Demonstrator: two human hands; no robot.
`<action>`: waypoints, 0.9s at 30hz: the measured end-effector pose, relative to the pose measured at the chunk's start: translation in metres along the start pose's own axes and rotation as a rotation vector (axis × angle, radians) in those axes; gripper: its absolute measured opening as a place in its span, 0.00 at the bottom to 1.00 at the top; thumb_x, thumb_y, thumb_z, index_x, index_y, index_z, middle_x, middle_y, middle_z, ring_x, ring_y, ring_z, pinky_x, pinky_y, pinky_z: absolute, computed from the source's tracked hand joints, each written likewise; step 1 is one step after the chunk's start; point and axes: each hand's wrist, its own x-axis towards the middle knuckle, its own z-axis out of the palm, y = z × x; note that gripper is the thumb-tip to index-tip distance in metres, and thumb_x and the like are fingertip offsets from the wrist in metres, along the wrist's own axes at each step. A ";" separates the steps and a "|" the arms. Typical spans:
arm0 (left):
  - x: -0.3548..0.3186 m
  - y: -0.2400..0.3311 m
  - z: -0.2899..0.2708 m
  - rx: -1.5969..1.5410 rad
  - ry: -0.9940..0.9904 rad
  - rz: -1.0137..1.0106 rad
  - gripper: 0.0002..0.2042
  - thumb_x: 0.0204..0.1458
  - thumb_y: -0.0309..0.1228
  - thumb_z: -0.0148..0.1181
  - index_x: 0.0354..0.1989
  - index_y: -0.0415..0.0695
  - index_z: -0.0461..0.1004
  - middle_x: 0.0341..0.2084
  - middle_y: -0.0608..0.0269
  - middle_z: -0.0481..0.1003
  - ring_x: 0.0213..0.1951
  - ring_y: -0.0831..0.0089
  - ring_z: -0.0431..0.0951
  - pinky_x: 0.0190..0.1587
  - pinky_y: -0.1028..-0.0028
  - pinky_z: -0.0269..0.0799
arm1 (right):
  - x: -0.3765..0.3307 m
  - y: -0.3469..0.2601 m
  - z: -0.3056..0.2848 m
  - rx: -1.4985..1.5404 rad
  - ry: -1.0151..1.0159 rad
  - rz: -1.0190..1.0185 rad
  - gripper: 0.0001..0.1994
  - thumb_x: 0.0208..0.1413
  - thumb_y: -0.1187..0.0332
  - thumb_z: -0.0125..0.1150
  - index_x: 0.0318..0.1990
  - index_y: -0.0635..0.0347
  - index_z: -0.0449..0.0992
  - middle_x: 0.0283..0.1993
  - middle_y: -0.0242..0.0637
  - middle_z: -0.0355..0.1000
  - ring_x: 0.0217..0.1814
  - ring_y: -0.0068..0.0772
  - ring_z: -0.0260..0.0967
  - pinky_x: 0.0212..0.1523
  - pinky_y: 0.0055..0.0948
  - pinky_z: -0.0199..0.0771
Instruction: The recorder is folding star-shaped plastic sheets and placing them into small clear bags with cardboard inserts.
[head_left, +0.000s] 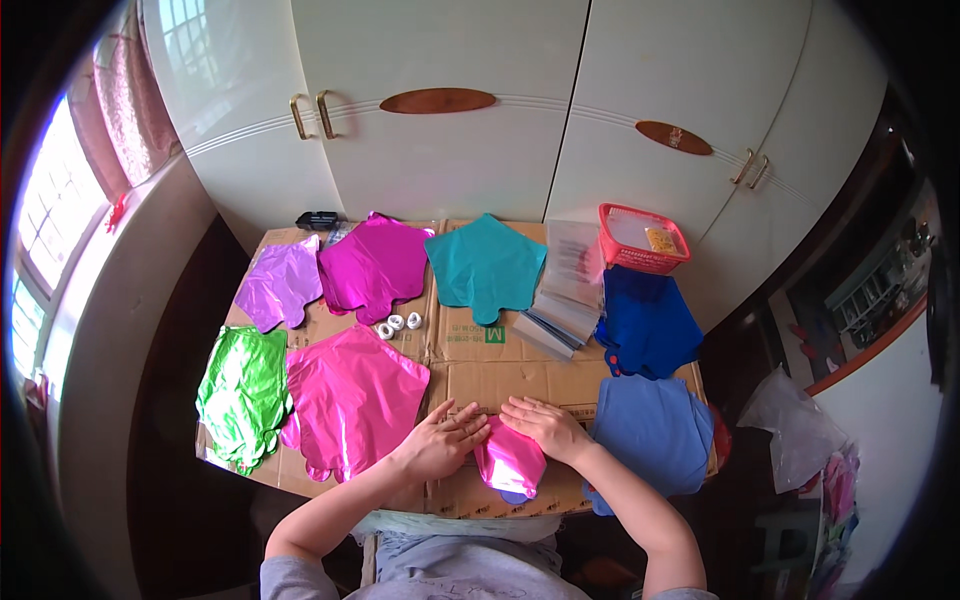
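A: Where was the pink packet (510, 462)?

B: On the near edge of the bench (500, 378), about the middle, between the large pink pile (358, 400) on the left and the pale blue pile (655, 435) on the right.

A: Did either hand have hold of it?

B: Neither seemed to grip it. The left hand (445, 440) was palm down, fingers stretched out together, tips at the packet's far left edge. The right hand (546, 427) was also palm down, fingers laid loosely along the far edge.

A: How far along was it?

B: Partway, I'd judge. The foil looked folded already, being much smaller than the pink pile. A violet tip (513, 497) poked out at the near end, so it perhaps had more than one colour; I couldn't count the layers.

A: And what was left?

B: The flattening looked unfinished, with both hands on it. The green pile (242, 395), lilac pile (280, 283), magenta pile (375, 265), teal pile (487, 265) and dark blue pile (652, 322) all lay spread out. The clear sleeves (572, 265) lay at the far side, left of the red basket (640, 265); whether any was filled, I couldn't tell.
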 end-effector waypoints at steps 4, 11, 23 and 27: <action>-0.003 0.002 -0.003 -0.011 -0.014 0.003 0.28 0.55 0.43 0.49 0.64 0.46 0.61 0.62 0.60 0.63 0.67 0.66 0.56 0.68 0.54 0.43 | 0.000 -0.002 0.000 -0.030 -0.012 0.001 0.16 0.53 0.72 0.50 0.49 0.57 0.76 0.55 0.36 0.72 0.61 0.35 0.66 0.62 0.35 0.65; -0.009 0.018 -0.015 -0.025 -0.056 0.019 0.32 0.59 0.50 0.43 0.65 0.39 0.55 0.64 0.55 0.59 0.67 0.65 0.54 0.68 0.53 0.41 | 0.000 0.001 0.001 -0.026 -0.018 0.017 0.16 0.54 0.71 0.50 0.49 0.55 0.76 0.56 0.33 0.71 0.62 0.34 0.65 0.62 0.34 0.65; -0.022 0.036 -0.015 -0.112 -0.061 0.151 0.36 0.57 0.54 0.43 0.64 0.37 0.55 0.64 0.47 0.56 0.67 0.57 0.54 0.69 0.58 0.43 | -0.004 0.000 0.001 -0.085 -0.068 0.038 0.18 0.56 0.70 0.48 0.53 0.53 0.74 0.59 0.32 0.69 0.64 0.35 0.63 0.64 0.35 0.61; -0.022 0.035 -0.011 -0.131 -0.024 0.145 0.36 0.56 0.55 0.43 0.64 0.37 0.56 0.64 0.47 0.56 0.66 0.57 0.55 0.68 0.56 0.43 | -0.007 -0.017 -0.025 -0.172 -0.185 -0.051 0.21 0.56 0.70 0.45 0.58 0.56 0.69 0.63 0.36 0.64 0.66 0.36 0.59 0.66 0.37 0.58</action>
